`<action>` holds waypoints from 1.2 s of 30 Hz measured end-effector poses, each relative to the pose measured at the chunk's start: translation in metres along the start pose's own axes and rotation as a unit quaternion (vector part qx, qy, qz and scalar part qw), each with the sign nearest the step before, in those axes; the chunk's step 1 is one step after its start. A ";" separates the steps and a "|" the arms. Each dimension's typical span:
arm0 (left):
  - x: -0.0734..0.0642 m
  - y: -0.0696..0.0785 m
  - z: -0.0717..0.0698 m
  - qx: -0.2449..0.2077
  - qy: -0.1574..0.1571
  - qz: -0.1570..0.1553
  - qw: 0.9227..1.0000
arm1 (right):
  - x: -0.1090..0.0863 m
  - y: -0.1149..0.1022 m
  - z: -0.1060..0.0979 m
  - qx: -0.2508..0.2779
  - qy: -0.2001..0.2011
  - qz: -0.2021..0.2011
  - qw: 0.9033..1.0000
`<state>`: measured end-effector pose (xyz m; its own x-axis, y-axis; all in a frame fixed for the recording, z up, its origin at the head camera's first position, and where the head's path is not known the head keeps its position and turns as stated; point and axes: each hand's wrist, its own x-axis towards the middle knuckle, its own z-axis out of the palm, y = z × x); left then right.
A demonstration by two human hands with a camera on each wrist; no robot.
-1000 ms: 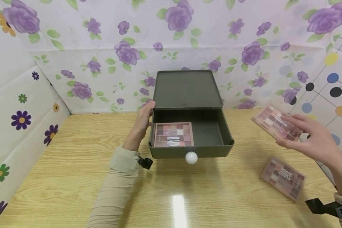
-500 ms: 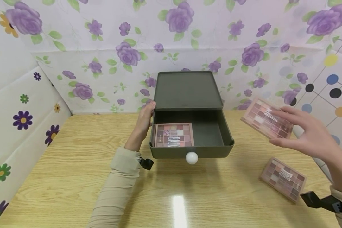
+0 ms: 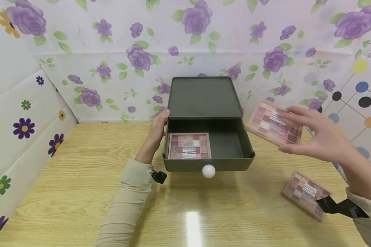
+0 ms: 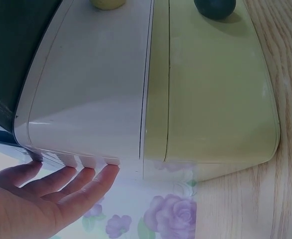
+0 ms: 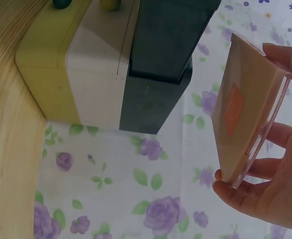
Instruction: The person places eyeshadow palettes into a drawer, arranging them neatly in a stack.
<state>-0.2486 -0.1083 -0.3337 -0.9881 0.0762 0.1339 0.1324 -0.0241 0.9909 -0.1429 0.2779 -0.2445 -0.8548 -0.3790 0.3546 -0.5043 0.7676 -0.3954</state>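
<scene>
A drawer unit [image 3: 204,97] stands against the flowered backdrop, its dark green top drawer [image 3: 227,140] pulled out. Inside that drawer, on the left, lies an eyeshadow palette [image 3: 190,145]. My left hand [image 3: 156,128] rests against the unit's left side; the left wrist view has its fingers extended, fingertips touching the white drawer section [image 4: 91,84]. To the right of the drawer, my right hand [image 3: 326,137] holds a second palette [image 3: 262,123] in the air, tilted, between thumb and fingers. Its pinkish back [image 5: 240,109] faces the right wrist camera. A third palette [image 3: 298,188] lies on the table, partly covered by the wrist strap.
Below the green drawer are a white section and a yellow drawer [image 4: 216,94], seen in the wrist views. A white round knob [image 3: 208,171] sticks out from the green drawer's front. The wooden table [image 3: 80,185] extends left and forward. Patterned cloth [image 3: 111,34] surrounds it.
My right hand has carried the palette leftward and slightly up, close to the drawer's right edge. My left hand stays against the unit. The palettes in the drawer and on the table have not moved.
</scene>
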 end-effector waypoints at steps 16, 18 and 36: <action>0.004 -0.003 0.001 -0.017 0.001 0.026 1.000 | 0.022 -0.021 0.021 0.058 -0.043 -0.064 0.995; 0.004 -0.004 0.001 -0.018 0.000 0.030 0.999 | 0.024 -0.024 0.024 0.048 -0.041 -0.078 0.995; 0.003 -0.002 0.001 -0.008 0.005 0.021 1.000 | 0.047 -0.041 0.039 0.038 -0.119 -0.149 0.981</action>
<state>-0.2515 -0.1073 -0.3350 -0.9825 0.0638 0.1749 0.1723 -0.0439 0.9841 -0.1672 0.2084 -0.2452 -0.6683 -0.6975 0.2586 -0.7356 0.5680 -0.3691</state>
